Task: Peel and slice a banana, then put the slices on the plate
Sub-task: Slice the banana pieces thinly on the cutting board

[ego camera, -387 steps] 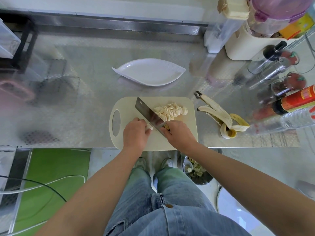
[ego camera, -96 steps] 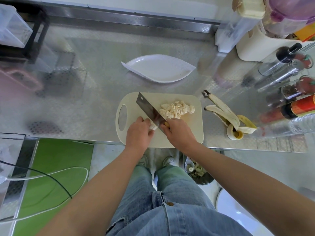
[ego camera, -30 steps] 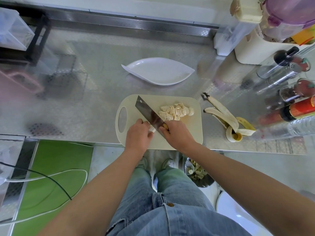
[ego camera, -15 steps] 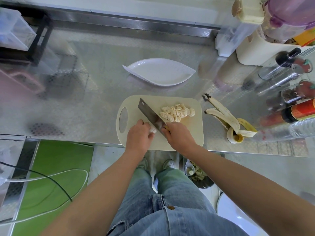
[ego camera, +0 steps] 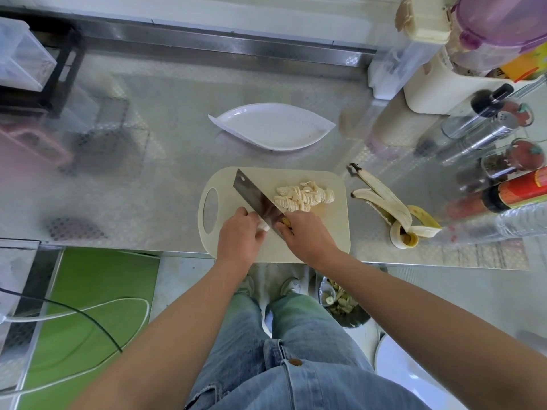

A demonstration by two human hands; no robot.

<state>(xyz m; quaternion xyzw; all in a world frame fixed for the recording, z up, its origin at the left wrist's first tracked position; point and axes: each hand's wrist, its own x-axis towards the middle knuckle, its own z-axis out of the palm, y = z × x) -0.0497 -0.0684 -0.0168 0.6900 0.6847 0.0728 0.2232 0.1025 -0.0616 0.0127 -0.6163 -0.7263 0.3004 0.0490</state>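
The left hand [ego camera: 239, 235] pinches a short banana stub [ego camera: 264, 227] near the middle of the cutting board [ego camera: 331, 232], fingers curled, I'd guess to keep them off the edge. The right hand [ego camera: 307, 235] grips the cleaver [ego camera: 254, 196] by its handle, the blade against the stub. Slices [ego camera: 302, 198] pile to its right, out of the way. The plate [ego camera: 272, 127] waits empty beyond.

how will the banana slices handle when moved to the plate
The banana slices look thin and soft, so pinching would probably squash them. They overlap in a loose heap on the board, so they likely cling together and scatter unevenly if pushed.
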